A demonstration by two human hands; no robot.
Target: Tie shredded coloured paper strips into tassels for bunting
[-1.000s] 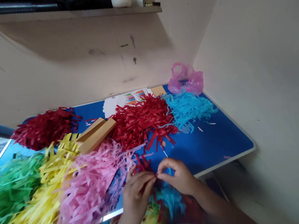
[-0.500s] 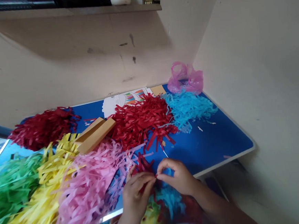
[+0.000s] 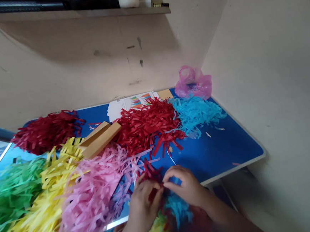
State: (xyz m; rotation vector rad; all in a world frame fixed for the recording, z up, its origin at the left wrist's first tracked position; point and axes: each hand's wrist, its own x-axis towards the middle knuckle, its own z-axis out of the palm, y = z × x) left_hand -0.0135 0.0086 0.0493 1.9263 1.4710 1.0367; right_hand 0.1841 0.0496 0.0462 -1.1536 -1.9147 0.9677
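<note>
My left hand and my right hand meet over the front edge of the table, fingertips pinched close together. Between them is a red paper tassel, its fringed strands fanning up behind my left fingers. The pinched part is small and mostly hidden by my fingertips. Below my hands, light blue tassel strands and a yellow tassel hang or lie near my lap. A thin white string or stick lies on the table just beyond my right hand.
On the blue table lie fringed paper heaps: red, dark red, light blue, pink, yellow and green. Folded cardboard, a printed card and a pink plastic bag sit among them. A shelf juts overhead.
The camera view has shifted slightly. Both hands stay pinched together at the red tassel, with only a small turn of the left hand.
</note>
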